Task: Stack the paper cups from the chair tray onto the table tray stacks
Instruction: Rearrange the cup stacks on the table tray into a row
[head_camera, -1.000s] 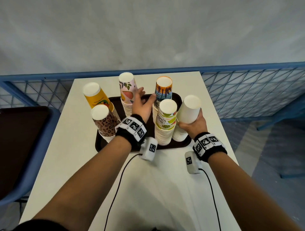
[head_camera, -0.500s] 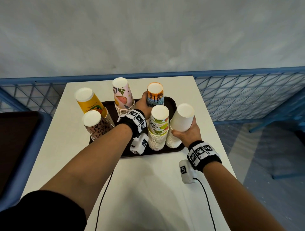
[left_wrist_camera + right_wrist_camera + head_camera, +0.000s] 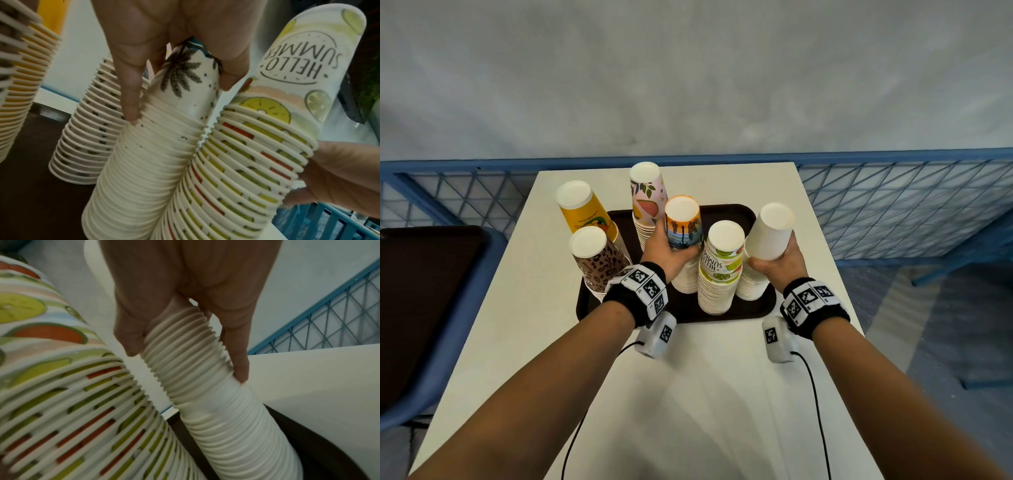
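Several stacks of upside-down paper cups stand on a dark brown tray [image 3: 724, 313] on the white table. My left hand [image 3: 669, 251] grips the palm-tree cup stack [image 3: 684, 226] in the tray's middle; in the left wrist view its fingers [image 3: 128, 91] wrap that palm-tree stack [image 3: 183, 76] just above the rims. My right hand [image 3: 779, 262] grips the plain white stack [image 3: 770, 233] at the tray's right end, fingers [image 3: 236, 353] round the white stack's rims [image 3: 185, 353]. The "Hello Summer" stack [image 3: 720, 267] stands between the two hands.
Yellow [image 3: 585, 214], leopard-print [image 3: 595, 257] and pink fruit-print [image 3: 649, 197] stacks fill the tray's left and back. A second dark tray [image 3: 417, 291] lies on a blue chair at the left. A blue mesh fence [image 3: 893, 202] runs behind the table.
My left hand reached past the pink stack, took hold of the palm-tree stack and drew it nearer, toward the tray's middle. My right hand kept its grip on the white stack.
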The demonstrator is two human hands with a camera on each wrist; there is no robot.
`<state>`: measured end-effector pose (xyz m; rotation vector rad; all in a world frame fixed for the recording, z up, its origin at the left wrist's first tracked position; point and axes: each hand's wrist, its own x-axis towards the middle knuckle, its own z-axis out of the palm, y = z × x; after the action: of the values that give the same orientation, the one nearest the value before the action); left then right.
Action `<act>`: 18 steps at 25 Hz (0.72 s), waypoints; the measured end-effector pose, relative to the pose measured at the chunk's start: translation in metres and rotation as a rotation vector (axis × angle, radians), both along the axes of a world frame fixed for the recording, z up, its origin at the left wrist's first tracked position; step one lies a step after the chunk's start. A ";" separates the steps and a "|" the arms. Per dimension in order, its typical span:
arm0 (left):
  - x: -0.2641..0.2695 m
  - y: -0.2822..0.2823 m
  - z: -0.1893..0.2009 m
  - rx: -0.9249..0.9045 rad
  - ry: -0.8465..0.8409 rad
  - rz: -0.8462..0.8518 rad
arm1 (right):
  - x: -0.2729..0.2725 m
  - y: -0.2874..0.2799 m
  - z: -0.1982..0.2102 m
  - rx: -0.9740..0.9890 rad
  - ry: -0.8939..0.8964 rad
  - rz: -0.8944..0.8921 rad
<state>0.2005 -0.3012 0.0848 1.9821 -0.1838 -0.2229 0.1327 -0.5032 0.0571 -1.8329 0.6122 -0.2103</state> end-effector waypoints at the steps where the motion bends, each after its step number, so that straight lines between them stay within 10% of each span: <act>1: -0.002 0.001 0.000 -0.006 0.005 -0.002 | 0.007 -0.002 -0.003 -0.021 0.005 -0.001; 18: 0.011 -0.001 -0.017 -0.075 0.068 -0.013 | 0.066 -0.030 -0.014 -0.099 0.028 0.108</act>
<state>0.2113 -0.3025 0.0683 1.8963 -0.1587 -0.2876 0.1982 -0.5331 0.0434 -1.9611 0.5287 -0.1450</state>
